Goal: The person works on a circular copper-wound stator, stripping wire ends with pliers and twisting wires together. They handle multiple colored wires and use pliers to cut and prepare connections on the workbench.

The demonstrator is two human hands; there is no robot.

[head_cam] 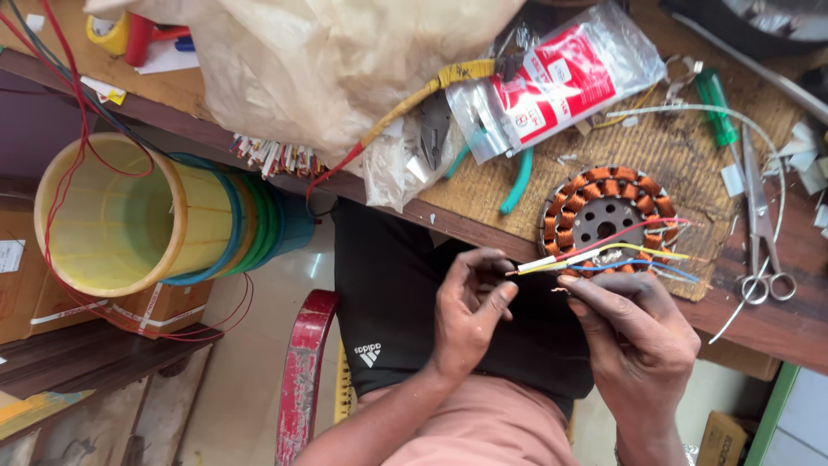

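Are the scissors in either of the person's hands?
No: the scissors lie on the workbench, while the left hand and right hand pinch the coloured wires of the wound stator.

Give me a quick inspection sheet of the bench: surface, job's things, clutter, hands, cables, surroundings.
Surface: wooden bench with a woven mat on it.
Job's things: round stator with copper coils on the mat near the bench edge; its coloured lead wires run toward the hands.
Clutter: scissors, green screwdriver, pliers with teal handles, red and clear packet, plastic bag.
Hands: left hand pinches the wire ends in its fingers; right hand touches the wires from below.
Cables: thin red wire loops across the stacked tubs.
Surroundings: yellow stacked tubs, cardboard boxes, red chair frame.
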